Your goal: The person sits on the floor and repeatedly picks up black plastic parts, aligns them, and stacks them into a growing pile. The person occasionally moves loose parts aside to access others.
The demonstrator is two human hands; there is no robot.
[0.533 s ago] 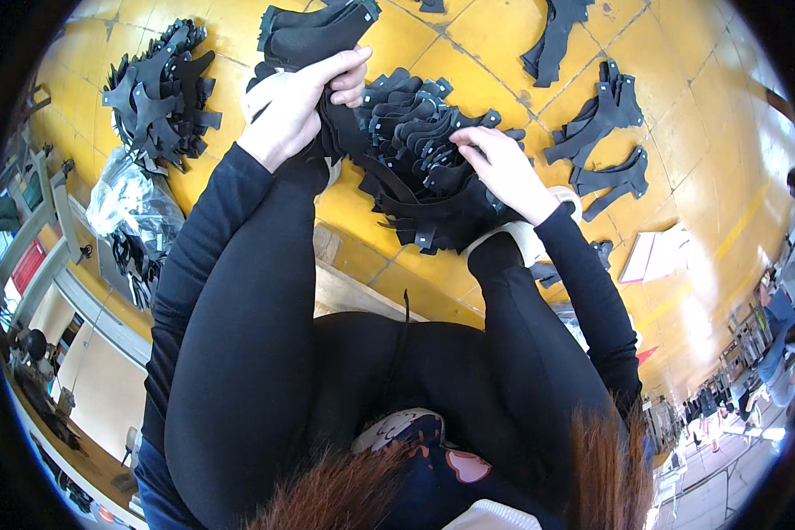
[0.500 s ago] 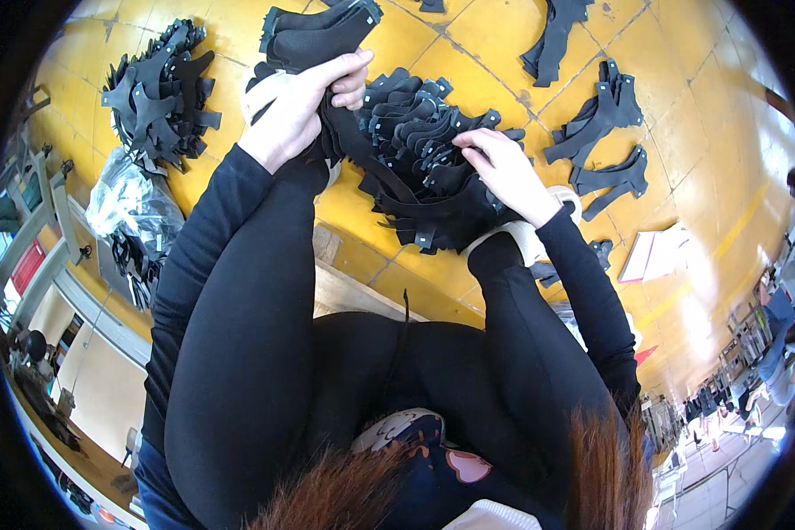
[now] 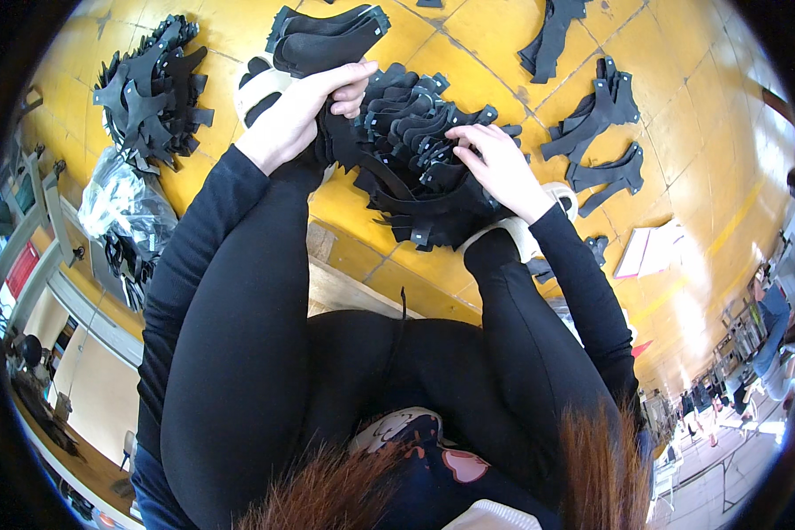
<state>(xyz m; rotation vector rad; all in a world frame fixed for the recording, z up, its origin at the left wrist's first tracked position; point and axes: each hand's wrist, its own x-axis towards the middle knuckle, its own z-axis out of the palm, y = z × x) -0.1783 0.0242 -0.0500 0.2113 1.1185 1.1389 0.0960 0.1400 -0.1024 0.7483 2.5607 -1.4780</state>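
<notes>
My left hand point(image 3: 299, 115) is closed around a stack of curved black cut pieces point(image 3: 327, 42), like soft sheet material, that fans out above my fist. More black pieces hang below that hand toward the heap. Between my feet lies a large heap of similar black pieces point(image 3: 428, 216), overlapping in rows, several with small pale labels. At the heap's right side is my right hand point(image 3: 501, 168), its fingertips touching the upper pieces. Thumb and index finger are a little apart there, with nothing visibly held between them.
Another black heap point(image 3: 150, 93) lies at the left on the yellow tiled floor point(image 3: 477, 53), above a clear plastic bag point(image 3: 125, 208). Smaller black bundles point(image 3: 599, 106) and a white paper pad point(image 3: 649, 247) lie at the right. A metal frame point(image 3: 93, 305) stands lower left.
The view has shifted slightly. The stack in my left hand has tilted a little to the right and shows more of its layers. My right hand stays at the heap.
</notes>
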